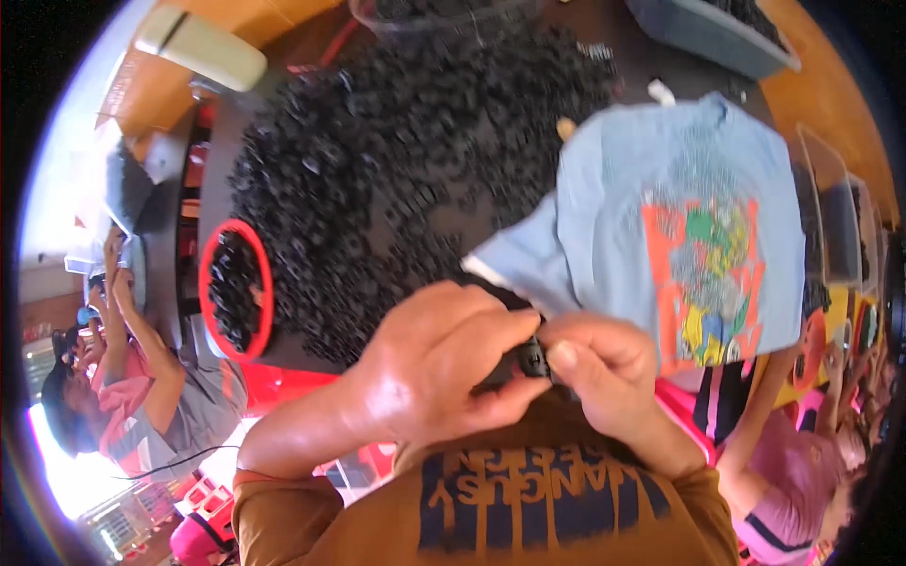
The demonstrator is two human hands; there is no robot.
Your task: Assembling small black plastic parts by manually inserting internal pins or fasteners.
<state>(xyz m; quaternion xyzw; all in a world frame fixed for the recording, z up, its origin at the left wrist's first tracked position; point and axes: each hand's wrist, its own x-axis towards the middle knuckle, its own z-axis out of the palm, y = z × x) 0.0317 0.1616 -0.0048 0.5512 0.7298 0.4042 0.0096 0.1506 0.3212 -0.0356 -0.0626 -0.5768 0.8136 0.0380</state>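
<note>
Close in front of my chest, both hands meet at a small black plastic part [534,359]. My left hand [436,363] grips it between thumb and fingers from the left. From the other side my right hand [604,363] pinches it, thumb against its edge. The fingers cover much of the part, so its full shape is hidden. Just beyond my hands a large heap of small black parts [377,160] is spread over the dark table [406,209]. A light blue printed cloth [613,179], like a shirt, lies right of the heap.
A red-rimmed basket [268,292] of black parts stands left. At the far side are a clear tub [444,13] and a grey-blue bin [708,38]. Clear boxes [835,212] stand right. Co-workers sit left [160,377] and right [793,462].
</note>
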